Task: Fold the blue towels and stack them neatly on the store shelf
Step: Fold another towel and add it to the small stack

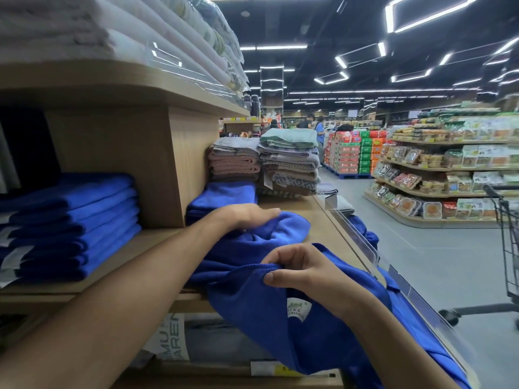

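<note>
An unfolded blue towel (269, 313) with a white label lies crumpled over the front of the wooden shelf (323, 220) and hangs below its edge. My left hand (247, 217) grips a bunched part of the towel on the shelf top. My right hand (297, 268) pinches the towel's hemmed edge between thumb and curled fingers. A stack of folded blue towels (70, 220) sits in the shelf bay at the left. A smaller folded blue pile (224, 196) lies just behind my left hand.
Stacks of pink, grey and green towels (264, 164) stand further along the shelf. Clear plastic rails (362, 237) edge the shelf front. A shopping trolley (508, 248) stands at the right in the aisle. Food shelves (438, 169) and people are beyond.
</note>
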{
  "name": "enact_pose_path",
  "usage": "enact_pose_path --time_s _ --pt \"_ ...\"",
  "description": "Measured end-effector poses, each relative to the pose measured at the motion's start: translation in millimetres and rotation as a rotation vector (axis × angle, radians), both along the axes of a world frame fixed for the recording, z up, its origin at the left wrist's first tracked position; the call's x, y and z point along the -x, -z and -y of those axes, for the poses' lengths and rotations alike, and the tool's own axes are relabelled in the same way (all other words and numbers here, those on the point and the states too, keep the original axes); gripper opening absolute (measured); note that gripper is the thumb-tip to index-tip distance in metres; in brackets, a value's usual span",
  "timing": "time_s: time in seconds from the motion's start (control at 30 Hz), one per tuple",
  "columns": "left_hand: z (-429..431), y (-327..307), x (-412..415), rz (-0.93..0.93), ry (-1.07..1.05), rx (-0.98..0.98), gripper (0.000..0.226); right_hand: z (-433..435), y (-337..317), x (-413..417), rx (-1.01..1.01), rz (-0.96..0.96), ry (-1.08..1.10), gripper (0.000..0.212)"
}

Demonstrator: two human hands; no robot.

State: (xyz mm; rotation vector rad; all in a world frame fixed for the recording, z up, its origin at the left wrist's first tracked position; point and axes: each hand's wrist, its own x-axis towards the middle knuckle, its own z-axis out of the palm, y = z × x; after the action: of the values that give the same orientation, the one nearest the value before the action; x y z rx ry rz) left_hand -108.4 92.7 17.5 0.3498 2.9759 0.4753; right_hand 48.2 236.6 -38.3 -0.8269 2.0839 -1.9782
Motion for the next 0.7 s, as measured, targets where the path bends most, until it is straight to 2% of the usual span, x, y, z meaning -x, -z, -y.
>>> enact_pose_path --time_s 0.07,0.13,0.2,0.3,0.43,0.53,0.57,0.67,0.7 --pt "7.3 -2.8 3.9 0.079 0.032 -0.030 0.045 -0.3 0.2 0.7 0.001 0.005 0.000 0.009" --pt "14.9 -7.8 6.9 0.073 0.112 -0.180 0.036 -0.4 0.9 2.0 0.009 0.002 0.001 0.010" --pt "16.8 -20.3 7.0 0.004 0.128 -0.352 0.024 -0.5 1.4 2.8 0.012 0.000 0.000 0.010" --pt "19.5 -47.5 6.4 -0.097 0.081 -0.491 0.010 -0.2 2.4 3.1 0.008 -0.025 0.019 0.009" --pt "25.2 -81.0 5.0 -0.206 0.083 -0.583 0.004 1.1 2.8 3.3 0.011 -0.069 0.061 0.009" --pt "28.5 -97.7 3.3 -0.276 0.079 -0.649 0.009 2.7 1.6 2.1 0.039 -0.061 0.067 0.007" --pt "30.8 -101.0 3.9 -0.335 0.076 -0.613 0.016 3.3 1.5 1.4 0.037 -0.058 0.068 0.006" --pt "35.9 -108.0 2.3 -0.680 0.049 -0.262 0.020 3.6 1.2 0.2 0.020 -0.051 0.067 0.008" --pt "35.6 -108.6 2.0 -0.708 0.053 -0.286 0.018 3.4 1.0 -0.1 0.014 -0.049 0.068 0.008"
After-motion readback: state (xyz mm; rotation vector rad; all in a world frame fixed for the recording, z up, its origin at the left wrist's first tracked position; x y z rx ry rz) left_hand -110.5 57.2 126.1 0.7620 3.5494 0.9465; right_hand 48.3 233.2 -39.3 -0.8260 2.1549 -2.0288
